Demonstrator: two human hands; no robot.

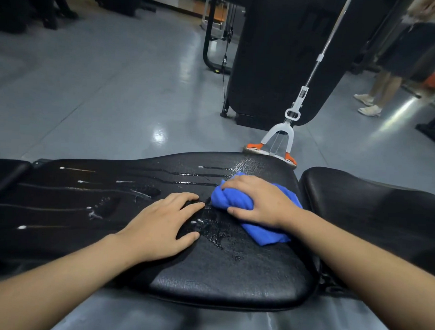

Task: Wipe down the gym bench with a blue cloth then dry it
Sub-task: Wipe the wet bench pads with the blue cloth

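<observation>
Right hand [261, 204] bunches the blue cloth [237, 203] under curled fingers and thumb, pressing it onto the wet black bench [219, 272], likely to soak up the streaks running leftward. Left hand [164, 225] lies flat beside it with fingers straight, holding nothing, probably to brace the body. Wiping looks underway; drying is not yet begun. Behind the bench, a mop [274, 147] leans on a dark machine.
</observation>
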